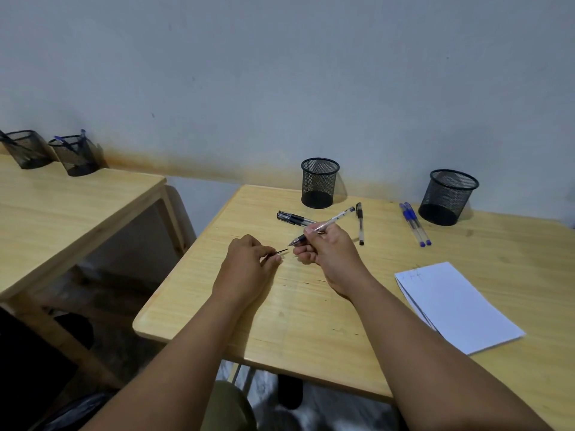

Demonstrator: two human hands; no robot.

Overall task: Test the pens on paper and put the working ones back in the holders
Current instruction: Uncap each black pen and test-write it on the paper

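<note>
Right hand (323,244): closed around a black pen (320,227), tip bare, ready for testing.
Left hand (249,259): pinches the cap (281,251), keeping it off.
Paper (457,306): waits right.
Holders (320,182): look empty, behind.

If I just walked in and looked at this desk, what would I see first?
You'd first see the two hands at the middle of the desk: the right hand holds a clear pen and the left hand pinches its small black cap. Behind them stand two empty black mesh holders by the wall, with loose pens lying between. White paper lies to the right.
</note>
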